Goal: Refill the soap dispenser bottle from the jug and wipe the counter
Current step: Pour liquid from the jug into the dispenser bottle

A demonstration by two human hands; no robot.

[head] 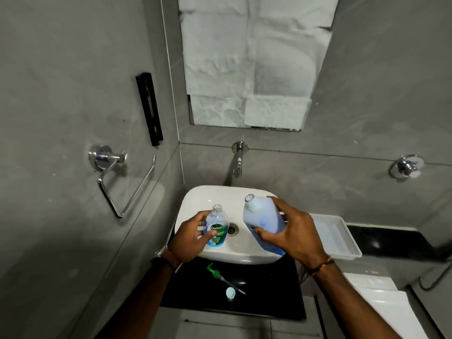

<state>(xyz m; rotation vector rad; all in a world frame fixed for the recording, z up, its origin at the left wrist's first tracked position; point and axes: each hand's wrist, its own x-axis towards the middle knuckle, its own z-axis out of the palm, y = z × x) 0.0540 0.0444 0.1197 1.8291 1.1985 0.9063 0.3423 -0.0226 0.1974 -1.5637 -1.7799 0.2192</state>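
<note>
My left hand [189, 237] grips the clear soap dispenser bottle [217, 226], which has a green label and an open neck, and holds it upright over the white sink basin [195, 199]. My right hand [293, 234] holds the pale blue jug [263, 217], uncapped, with its mouth up and leaning slightly left, to the right of the bottle. The two openings are apart. On the black counter [269, 294] in front of the basin lie the green pump head [216, 274] with its tube and a light blue cap [230, 292].
A wall spout [237, 163] hangs above the basin and its drain [232, 228]. A white tray [335, 234] rests on the counter to the right. A chrome towel ring [122, 187] is on the left wall, a valve handle [406, 166] on the right.
</note>
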